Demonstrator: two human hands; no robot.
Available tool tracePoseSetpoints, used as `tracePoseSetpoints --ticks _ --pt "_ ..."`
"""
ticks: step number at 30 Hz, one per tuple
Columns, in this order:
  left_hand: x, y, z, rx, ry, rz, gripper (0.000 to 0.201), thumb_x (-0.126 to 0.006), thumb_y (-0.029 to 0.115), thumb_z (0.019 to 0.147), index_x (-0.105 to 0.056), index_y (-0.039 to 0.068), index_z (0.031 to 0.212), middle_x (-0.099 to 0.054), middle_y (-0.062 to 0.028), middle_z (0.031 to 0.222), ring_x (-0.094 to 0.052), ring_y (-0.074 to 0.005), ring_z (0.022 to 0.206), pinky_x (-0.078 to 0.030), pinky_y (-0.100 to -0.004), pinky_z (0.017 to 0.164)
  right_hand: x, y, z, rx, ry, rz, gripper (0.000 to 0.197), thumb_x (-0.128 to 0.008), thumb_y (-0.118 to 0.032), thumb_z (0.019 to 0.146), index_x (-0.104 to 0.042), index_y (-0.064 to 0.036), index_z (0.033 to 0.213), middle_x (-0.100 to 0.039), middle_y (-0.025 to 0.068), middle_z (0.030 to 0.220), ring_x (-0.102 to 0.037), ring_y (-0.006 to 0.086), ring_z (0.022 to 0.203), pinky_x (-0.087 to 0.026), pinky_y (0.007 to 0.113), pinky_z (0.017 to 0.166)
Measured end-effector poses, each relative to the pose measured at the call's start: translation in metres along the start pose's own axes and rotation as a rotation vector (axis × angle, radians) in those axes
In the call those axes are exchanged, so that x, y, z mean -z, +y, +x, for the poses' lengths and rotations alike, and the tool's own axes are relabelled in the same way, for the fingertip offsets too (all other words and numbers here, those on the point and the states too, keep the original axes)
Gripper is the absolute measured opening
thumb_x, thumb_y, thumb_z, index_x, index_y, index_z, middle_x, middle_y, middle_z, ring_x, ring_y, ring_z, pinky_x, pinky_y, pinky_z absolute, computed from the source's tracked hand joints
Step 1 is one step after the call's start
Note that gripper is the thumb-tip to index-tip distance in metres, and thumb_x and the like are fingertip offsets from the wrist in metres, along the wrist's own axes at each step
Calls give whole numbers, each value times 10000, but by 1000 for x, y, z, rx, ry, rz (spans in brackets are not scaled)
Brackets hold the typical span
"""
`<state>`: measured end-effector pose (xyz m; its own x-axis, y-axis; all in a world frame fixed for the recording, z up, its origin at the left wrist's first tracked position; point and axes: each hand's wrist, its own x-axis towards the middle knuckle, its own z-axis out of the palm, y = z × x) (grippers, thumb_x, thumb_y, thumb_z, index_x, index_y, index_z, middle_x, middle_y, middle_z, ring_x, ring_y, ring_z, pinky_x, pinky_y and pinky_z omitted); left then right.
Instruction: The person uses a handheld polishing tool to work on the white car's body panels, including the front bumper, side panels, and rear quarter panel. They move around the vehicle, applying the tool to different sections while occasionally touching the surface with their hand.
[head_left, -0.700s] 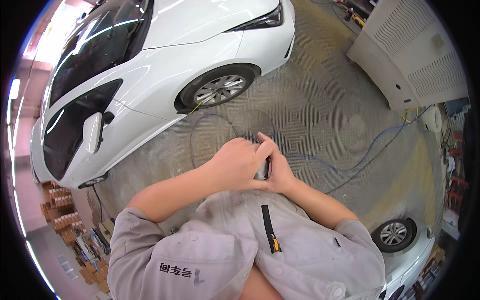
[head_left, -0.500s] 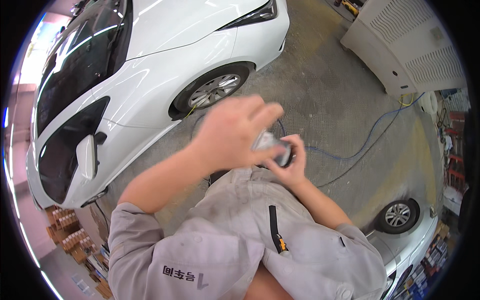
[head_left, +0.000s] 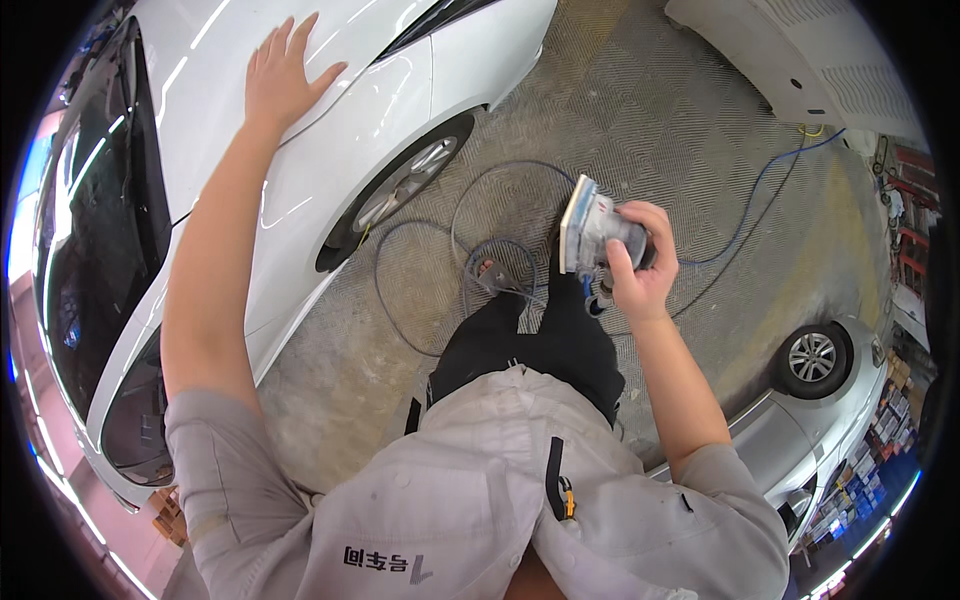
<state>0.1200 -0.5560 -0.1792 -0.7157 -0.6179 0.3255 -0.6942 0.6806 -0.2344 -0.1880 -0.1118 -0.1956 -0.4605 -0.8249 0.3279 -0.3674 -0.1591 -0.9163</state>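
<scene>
My left hand (head_left: 283, 85) lies with fingers spread on the bonnet of the white car (head_left: 345, 135), near the seam above the front wheel (head_left: 405, 185). Nothing is in it. Over on the right, my right hand (head_left: 645, 265) wraps round the dusty body of a hand-held orbital sander (head_left: 610, 225). The sander's flat, pale pad (head_left: 575, 225) is tipped on edge and faces the car, well apart from it. The underside of my right palm is hidden.
Thin air hoses (head_left: 400, 345) loop over the patterned floor around my feet (head_left: 495, 277). A blue hose (head_left: 755, 195) runs off to the right. A silver car (head_left: 740, 440) stands at lower right, and a pale vented panel (head_left: 740, 45) at upper right.
Both hands were close together in front of my body at the sander. My left hand has swung up and left onto the car; my right has moved right and up with the sander.
</scene>
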Motion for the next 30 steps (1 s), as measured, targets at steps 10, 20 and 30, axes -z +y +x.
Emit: tracePoseSetpoints --ticks 10,20,30 --pt "-37 -2 39 -142 -69 18 899 -760 633 897 -363 399 1669 -354 -122 1732 -332 -370 1595 -297 -557 1294 -141 137 100 -786 103 226 358 -845 -189 906 -679 -5 1164 -702 61 1050 -640 145 941 -527 304 858" --pt "-23 10 40 -121 -108 14 911 -821 531 870 -392 383 1660 -365 -80 1728 -355 -350 1583 -354 -556 1264 -219 165 174 -387 168 -105 397 -870 -270 836 -709 -59 1132 -618 108 1111 -627 243 881 -535 363 802" --pt "-25 9 40 -135 -98 28 904 -837 480 869 -409 356 1655 -389 -93 1717 -382 -356 1570 -387 -530 1242 -232 160 192 -318 172 -222 388 -859 -295 813 -719 -101 1119 -601 65 1093 -592 201 732 -545 376 716"
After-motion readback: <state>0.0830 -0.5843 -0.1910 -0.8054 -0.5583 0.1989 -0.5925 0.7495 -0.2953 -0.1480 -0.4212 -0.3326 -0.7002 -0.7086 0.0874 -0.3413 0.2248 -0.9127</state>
